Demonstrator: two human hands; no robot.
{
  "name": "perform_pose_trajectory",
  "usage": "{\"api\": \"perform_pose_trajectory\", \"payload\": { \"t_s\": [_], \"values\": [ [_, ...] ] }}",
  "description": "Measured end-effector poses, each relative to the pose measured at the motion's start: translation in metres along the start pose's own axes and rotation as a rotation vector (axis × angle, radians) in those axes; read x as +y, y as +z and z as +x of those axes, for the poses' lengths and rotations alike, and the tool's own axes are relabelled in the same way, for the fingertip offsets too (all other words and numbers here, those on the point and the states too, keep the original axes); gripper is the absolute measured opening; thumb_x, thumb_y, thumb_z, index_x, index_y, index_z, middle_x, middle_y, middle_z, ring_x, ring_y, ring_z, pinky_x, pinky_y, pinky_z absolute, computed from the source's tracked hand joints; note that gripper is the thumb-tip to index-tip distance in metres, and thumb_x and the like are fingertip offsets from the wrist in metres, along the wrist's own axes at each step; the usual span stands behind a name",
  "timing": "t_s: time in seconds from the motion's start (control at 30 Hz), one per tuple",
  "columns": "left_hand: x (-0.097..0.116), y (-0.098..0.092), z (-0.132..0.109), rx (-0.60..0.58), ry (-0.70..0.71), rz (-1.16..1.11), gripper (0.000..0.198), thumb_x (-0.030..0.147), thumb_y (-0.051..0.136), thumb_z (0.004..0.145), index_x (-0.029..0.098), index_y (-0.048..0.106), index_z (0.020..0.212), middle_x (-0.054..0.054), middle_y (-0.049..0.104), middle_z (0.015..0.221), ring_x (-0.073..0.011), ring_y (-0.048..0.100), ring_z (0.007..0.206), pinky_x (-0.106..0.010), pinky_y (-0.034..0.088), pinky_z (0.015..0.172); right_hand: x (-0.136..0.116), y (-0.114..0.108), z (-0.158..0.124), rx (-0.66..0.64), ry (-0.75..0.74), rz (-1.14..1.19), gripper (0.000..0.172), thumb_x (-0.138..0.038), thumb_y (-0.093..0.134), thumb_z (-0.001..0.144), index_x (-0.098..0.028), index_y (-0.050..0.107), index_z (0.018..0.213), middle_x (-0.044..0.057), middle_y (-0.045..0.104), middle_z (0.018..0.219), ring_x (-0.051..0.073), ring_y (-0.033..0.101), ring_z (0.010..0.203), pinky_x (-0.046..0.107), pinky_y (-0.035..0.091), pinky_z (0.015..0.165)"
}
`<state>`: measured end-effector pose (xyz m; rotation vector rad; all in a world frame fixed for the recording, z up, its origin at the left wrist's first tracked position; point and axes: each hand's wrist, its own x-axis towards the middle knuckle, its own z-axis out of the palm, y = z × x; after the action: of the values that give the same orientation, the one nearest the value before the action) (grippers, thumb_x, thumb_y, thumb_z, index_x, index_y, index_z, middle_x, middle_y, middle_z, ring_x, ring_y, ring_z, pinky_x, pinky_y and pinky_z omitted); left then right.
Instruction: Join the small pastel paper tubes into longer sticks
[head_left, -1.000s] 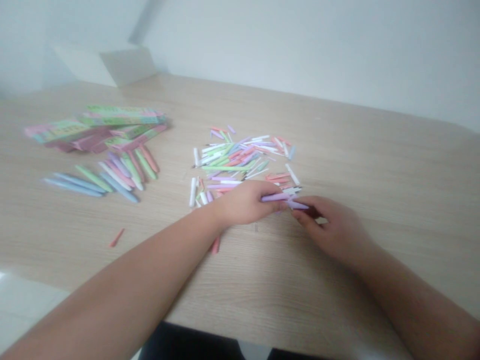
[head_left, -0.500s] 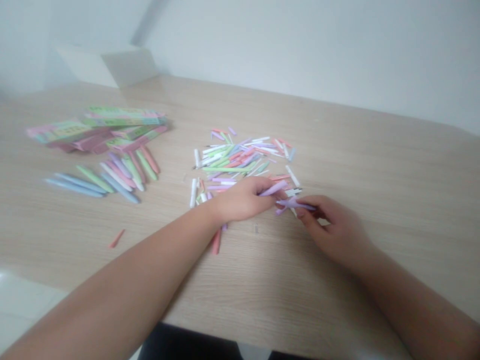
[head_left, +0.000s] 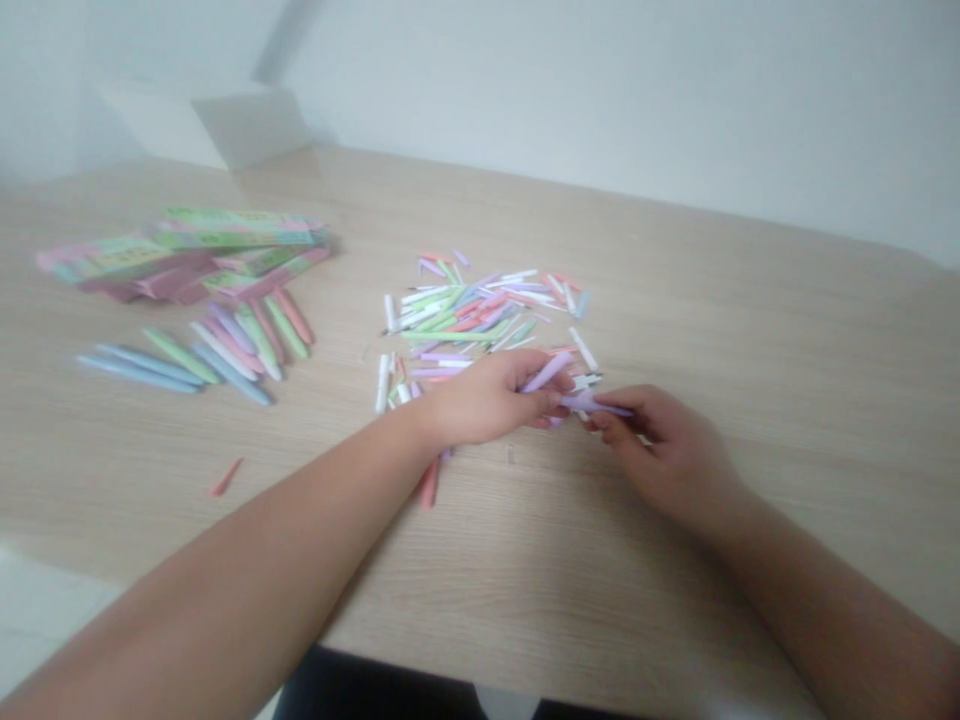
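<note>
Though several pens look whole, loose parts remain, my left hand gripping lilac tube, right hand pinching lilac piece.

The left grip is a bare hand with a smooth, rounded back and a slim thumb. Its wrist passes evenly into the left forearm, which grows broader toward the near left. The right grip is likewise a bare hand, with softly rounded knuckles, joined to the right forearm. Both forearms are uncovered for their whole visible length; nails and fine creases are too blurred to make out. At the near side, plain black clothing shows in two parts, the left one wider, with a pale gap between them.
</note>
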<state>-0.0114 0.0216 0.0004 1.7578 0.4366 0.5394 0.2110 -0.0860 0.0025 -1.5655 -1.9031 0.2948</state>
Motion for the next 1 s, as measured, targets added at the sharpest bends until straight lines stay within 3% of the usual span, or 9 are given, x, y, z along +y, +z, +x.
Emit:
{"api": "perform_pose_trajectory", "payload": {
  "t_s": [0.37, 0.67, 0.87, 1.0],
  "values": [
    [0.009, 0.001, 0.0, -0.01, 0.059, 0.191, 0.022, 0.029, 0.059, 0.096, 0.019, 0.068, 0.113, -0.005, 0.072, 0.109, -0.0158, 0.067, 0.1, -0.032, 0.051, 0.094, -0.003, 0.001, 0.001, -0.129, -0.103, -0.114, 0.027, -0.032, 0.058, 0.099, -0.028, 0.069, 0.123, 0.005, 0.076, 0.116, 0.024, 0.073, 0.098, 0.035, 0.058, 0.079],
    [0.008, -0.001, -0.001, 0.025, 0.073, 0.145, 0.028, 0.033, 0.057, 0.098, 0.019, 0.067, 0.121, -0.007, 0.072, 0.118, -0.0196, 0.066, 0.113, -0.036, 0.052, 0.098, -0.006, -0.002, 0.002, -0.136, -0.019, -0.077, 0.019, -0.025, 0.059, 0.095, -0.026, 0.068, 0.112, 0.003, 0.076, 0.096, 0.02, 0.07, 0.075, 0.03, 0.052, 0.061],
    [0.014, 0.001, -0.003, 0.056, -0.084, -0.025, 0.03, 0.031, 0.057, 0.099, 0.017, 0.063, 0.125, -0.009, 0.073, 0.115, -0.0163, 0.071, 0.098, -0.031, 0.057, 0.086, -0.004, -0.002, 0.003, -0.101, 0.033, 0.01, 0.018, -0.031, 0.058, 0.098, -0.025, 0.068, 0.112, 0.003, 0.076, 0.096, 0.021, 0.07, 0.079, 0.031, 0.054, 0.064],
    [0.006, 0.003, -0.001, 0.038, -0.043, -0.033, 0.03, 0.027, 0.06, 0.096, 0.018, 0.064, 0.125, -0.008, 0.074, 0.113, -0.0152, 0.072, 0.1, -0.03, 0.057, 0.088, 0.0, 0.001, 0.004, -0.091, -0.005, 0.044, 0.023, -0.033, 0.058, 0.099, -0.027, 0.069, 0.118, 0.004, 0.077, 0.105, 0.022, 0.072, 0.088, 0.033, 0.056, 0.074]
  ]
}}
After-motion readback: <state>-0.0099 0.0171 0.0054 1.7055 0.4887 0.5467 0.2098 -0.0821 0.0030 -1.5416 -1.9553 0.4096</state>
